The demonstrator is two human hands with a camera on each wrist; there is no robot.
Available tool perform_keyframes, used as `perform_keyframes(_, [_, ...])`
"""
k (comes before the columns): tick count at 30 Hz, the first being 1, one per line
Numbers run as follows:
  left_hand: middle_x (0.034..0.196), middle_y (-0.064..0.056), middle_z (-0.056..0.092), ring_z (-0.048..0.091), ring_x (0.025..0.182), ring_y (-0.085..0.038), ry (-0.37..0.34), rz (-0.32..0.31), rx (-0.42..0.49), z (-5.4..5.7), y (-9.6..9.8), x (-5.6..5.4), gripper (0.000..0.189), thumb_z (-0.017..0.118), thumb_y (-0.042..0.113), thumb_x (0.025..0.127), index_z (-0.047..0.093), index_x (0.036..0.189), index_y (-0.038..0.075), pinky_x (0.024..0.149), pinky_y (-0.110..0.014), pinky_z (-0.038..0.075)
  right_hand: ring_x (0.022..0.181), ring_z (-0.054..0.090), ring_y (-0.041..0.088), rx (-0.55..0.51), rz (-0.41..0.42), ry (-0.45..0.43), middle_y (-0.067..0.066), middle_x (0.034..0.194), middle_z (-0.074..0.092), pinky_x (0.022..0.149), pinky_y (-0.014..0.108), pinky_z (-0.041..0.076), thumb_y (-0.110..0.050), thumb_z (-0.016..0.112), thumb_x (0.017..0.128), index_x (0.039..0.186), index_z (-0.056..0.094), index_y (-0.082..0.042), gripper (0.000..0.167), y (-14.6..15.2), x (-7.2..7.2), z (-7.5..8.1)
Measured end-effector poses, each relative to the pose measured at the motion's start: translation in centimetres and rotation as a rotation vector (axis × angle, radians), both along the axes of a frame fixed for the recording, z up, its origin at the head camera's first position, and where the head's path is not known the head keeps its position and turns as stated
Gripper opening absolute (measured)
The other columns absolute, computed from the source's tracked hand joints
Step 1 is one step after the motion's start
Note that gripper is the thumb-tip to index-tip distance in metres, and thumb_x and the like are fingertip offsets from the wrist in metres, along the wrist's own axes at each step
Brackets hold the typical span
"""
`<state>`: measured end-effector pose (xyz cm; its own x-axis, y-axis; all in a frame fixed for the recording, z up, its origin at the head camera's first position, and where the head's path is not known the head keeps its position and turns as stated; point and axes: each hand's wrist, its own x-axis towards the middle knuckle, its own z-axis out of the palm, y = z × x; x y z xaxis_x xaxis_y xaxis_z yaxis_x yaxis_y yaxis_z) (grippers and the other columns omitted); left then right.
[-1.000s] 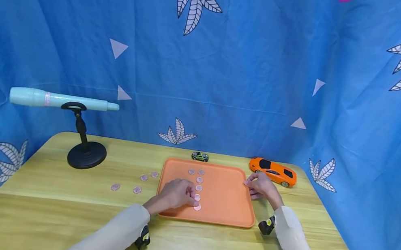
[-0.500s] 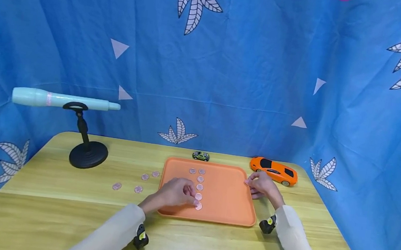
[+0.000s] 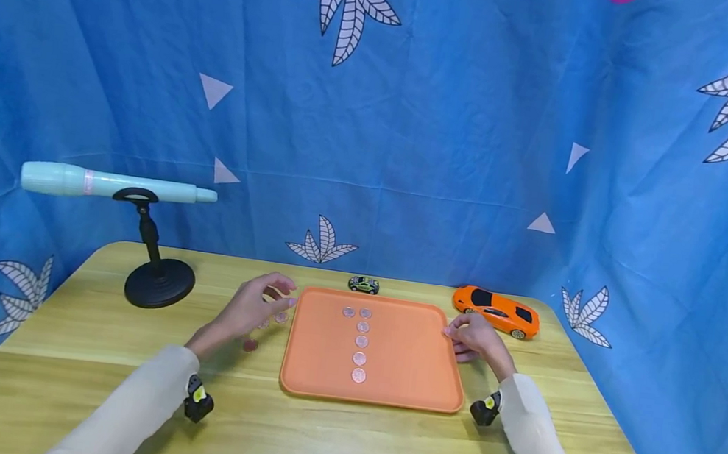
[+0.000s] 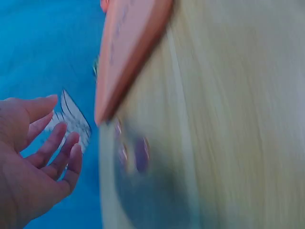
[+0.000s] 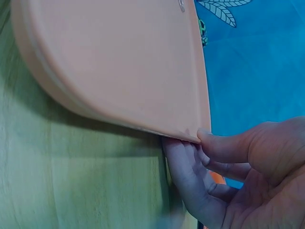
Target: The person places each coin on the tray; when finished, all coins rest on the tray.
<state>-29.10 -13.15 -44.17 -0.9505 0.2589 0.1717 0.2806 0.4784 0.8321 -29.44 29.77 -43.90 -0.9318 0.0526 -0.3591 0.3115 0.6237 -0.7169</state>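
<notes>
An orange tray (image 3: 403,357) lies on the table, with several coins (image 3: 358,376) in it. Most of them form a column, and one sits left of its top. My right hand (image 3: 474,336) pinches the tray's right rim between thumb and fingers, as the right wrist view confirms. Left of the tray, my left hand (image 3: 253,306) hovers over the table with fingers loosely bent and nothing between them. Below it lie a few loose coins (image 3: 250,345), partly covered by the hand in the head view. The left wrist view shows these coins (image 4: 142,155) blurred, in the hand's shadow.
A small green toy car (image 3: 363,285) stands behind the tray. Close to my right hand is an orange toy car (image 3: 496,312). At the back left, a light blue microphone (image 3: 122,184) rests on a black stand (image 3: 159,282). A blue curtain (image 3: 455,118) borders the table (image 3: 328,445).
My left hand has left the lowest coin in the tray and moved left and back over the loose coins. That coin stays in the column. My right hand keeps its place on the rim.
</notes>
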Motion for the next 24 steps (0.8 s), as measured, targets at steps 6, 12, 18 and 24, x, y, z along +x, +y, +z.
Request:
perform_keyframes(6, [0.124,-0.021,0.066,0.066,0.11,-0.033,-0.017,-0.002,-0.105,-1.8,-1.8,-0.7,0.032,0.073,0.012,0.099,0.067,0.128,0.001,0.098,-0.052,0.055,0.061,0.068,0.015,0.008,-0.01,-0.002,0.009,0.075,0.067,0.064,0.037,0.064,-0.012,0.065,0.104,0.104,0.064,0.002,0.014,-0.1,-0.1,0.0])
perform_keyframes(12, [0.113,-0.012,0.066,0.065,0.094,-0.026,-0.033,-0.014,-0.185,-2.4,-1.9,-0.7,0.027,0.075,0.017,0.099,0.072,0.123,0.005,0.084,-0.043,0.056,0.061,0.068,0.016,0.004,-0.01,-0.007,0.008,0.075,0.068,0.064,0.037,0.064,-0.012,0.066,0.104,0.104,0.066,0.003,0.015,-0.2,-0.2,0.2])
perform_keyframes(18, [0.101,-0.003,0.065,0.059,0.089,-0.017,0.017,0.004,-0.28,-2.5,-1.4,-0.6,0.014,0.077,0.02,0.097,0.077,0.107,0.011,0.083,-0.039,0.049,0.065,0.071,0.019,-0.076,-0.049,-0.017,0.01,0.081,0.068,0.069,0.041,0.065,-0.01,0.065,0.103,0.111,0.064,0.006,0.018,0.0,-0.5,0.4])
perform_keyframes(24, [0.097,-0.001,0.065,0.06,0.087,-0.017,0.027,0.032,-0.284,-2.7,-1.3,-0.7,0.008,0.078,0.019,0.096,0.076,0.1,0.013,0.083,-0.043,0.049,0.066,0.07,0.019,-0.089,-0.068,0.064,0.013,0.087,0.071,0.069,0.04,0.065,-0.005,0.063,0.101,0.113,0.068,0.009,0.019,0.0,-1.3,0.4])
